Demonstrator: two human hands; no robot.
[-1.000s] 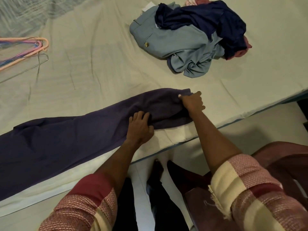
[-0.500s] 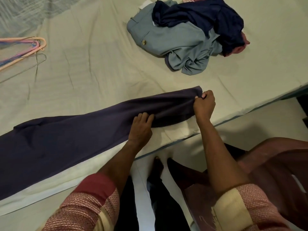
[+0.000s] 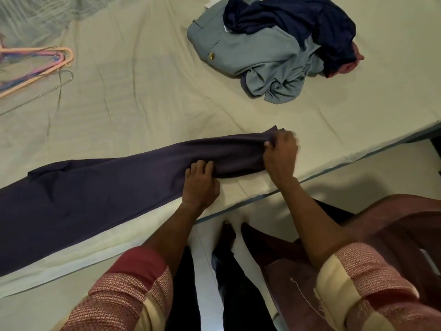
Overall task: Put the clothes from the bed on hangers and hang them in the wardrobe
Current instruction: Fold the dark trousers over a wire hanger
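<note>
A long dark purple garment (image 3: pixel 100 187) lies stretched across the near edge of the bed (image 3: pixel 155 96), running off the left side of the view. My right hand (image 3: pixel 280 155) pinches its right end and holds it slightly raised off the sheet. My left hand (image 3: pixel 200 183) rests on the cloth a little to the left, fingers curled over a fold. A pile of clothes (image 3: pixel 274 51) sits at the far right of the bed: a grey-blue piece, a navy one on top, pink beneath. Several hangers (image 3: pixel 35 65), pink, peach and wire, lie at the far left.
A dark red plastic chair (image 3: pixel 381 235) stands on the floor at my right, close to the bed edge. My feet are on the pale tiled floor (image 3: pixel 205 283) between chair and bed. A netted fabric (image 3: pixel 28 15) covers the bed's far left corner.
My right hand has slid along the garment's end toward the right and now pinches and lifts its tip. My left hand has stayed on the cloth in about the same spot.
</note>
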